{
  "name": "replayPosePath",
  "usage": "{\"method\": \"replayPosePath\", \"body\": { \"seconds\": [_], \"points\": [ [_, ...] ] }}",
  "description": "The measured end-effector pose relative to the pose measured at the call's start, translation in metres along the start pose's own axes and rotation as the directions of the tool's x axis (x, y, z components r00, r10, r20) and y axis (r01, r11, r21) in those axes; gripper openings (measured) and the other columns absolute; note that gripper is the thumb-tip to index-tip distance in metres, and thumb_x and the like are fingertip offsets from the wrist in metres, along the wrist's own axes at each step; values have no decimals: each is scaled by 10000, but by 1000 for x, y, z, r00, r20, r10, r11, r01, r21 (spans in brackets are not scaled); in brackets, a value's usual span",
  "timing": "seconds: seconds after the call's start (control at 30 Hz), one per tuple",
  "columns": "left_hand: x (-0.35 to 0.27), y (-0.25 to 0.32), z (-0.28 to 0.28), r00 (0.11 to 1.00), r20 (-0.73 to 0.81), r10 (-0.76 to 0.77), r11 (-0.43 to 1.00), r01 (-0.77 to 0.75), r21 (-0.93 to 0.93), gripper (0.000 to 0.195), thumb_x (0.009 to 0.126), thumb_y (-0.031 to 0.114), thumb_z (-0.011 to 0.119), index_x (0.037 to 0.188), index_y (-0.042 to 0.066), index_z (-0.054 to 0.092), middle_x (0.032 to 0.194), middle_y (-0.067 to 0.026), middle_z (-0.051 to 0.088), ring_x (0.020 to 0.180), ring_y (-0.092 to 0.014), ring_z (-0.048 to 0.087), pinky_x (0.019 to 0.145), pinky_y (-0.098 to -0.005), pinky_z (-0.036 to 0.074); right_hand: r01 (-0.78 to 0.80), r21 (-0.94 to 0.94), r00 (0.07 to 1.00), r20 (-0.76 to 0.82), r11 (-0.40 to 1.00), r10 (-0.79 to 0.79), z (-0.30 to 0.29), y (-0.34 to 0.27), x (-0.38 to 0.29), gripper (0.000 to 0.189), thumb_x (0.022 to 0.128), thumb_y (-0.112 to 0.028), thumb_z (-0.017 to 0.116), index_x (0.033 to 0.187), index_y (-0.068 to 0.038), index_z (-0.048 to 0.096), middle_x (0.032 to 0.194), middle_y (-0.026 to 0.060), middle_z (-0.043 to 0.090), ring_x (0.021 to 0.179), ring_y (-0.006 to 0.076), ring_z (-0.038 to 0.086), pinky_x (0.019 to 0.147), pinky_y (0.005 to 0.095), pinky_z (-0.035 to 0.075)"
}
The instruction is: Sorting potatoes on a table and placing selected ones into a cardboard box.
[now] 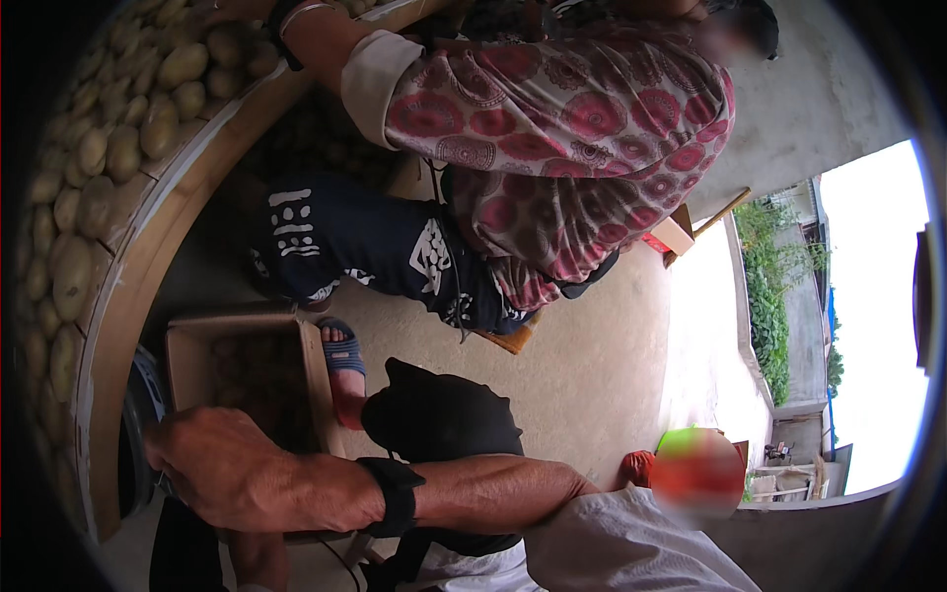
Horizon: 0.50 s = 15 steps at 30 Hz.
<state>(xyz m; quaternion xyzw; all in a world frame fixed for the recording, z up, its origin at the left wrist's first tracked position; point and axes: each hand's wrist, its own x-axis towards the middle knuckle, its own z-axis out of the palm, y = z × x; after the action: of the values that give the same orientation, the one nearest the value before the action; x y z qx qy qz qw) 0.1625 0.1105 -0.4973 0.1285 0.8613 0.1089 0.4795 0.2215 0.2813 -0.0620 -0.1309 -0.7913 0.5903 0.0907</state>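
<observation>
My right hand (214,466), with a black band on the forearm, reaches over the edge of an open cardboard box (240,317). Its fingers are curled, and a small thin thing shows beside them; whether it is gripped cannot be told. My left forearm (255,559) shows below it, with that hand hidden behind the right one. Dark, blurred roundish items lie inside the box. At the far left, many oval brownish-green produce pieces, like potatoes or kiwifruit (72,275), lie on a raised surface with a wooden rim (148,244).
A co-worker in a patterned shirt (592,118) sits close by, one arm over the produce. A blue slipper (342,348) is beside the box. A dark round container (137,436) stands under the rim. Farther off are a small carton (672,231) and a stick (723,213).
</observation>
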Motion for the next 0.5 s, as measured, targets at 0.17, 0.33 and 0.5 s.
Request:
{"method": "replayPosePath", "body": {
  "seconds": [0.17, 0.33, 0.5],
  "points": [
    [6, 5, -3, 1000, 8, 19, 1000, -19, -1, 496, 986, 433, 548, 1335, 81, 531, 1240, -121, 638, 1063, -228, 661, 781, -377, 570, -16, -16, 1000, 24, 1000, 16, -2, 0, 4, 156, 790, 34, 628, 938, 7, 670, 885, 224, 704, 913, 429, 698, 789, 495, 552],
    [-2, 16, -15, 998, 5, 64, 998, -64, -11, 512, 994, 447, 544, 1357, 88, 517, 1256, -112, 631, 1079, -222, 656, 785, -375, 569, -92, -123, 987, 121, 988, 107, -5, -2, 14, 158, 784, 9, 649, 937, -6, 684, 897, 208, 709, 934, 416, 701, 795, 480, 552],
    [-15, 48, -35, 983, 0, 181, 982, -181, -58, 528, 1001, 462, 540, 1378, 94, 502, 1273, -104, 624, 1095, -217, 651, 788, -374, 568, -112, -100, 989, 89, 989, 121, -10, -7, 17, 153, 807, -9, 652, 953, -22, 696, 905, 196, 716, 941, 403, 705, 824, 469, 551]
  ]
}}
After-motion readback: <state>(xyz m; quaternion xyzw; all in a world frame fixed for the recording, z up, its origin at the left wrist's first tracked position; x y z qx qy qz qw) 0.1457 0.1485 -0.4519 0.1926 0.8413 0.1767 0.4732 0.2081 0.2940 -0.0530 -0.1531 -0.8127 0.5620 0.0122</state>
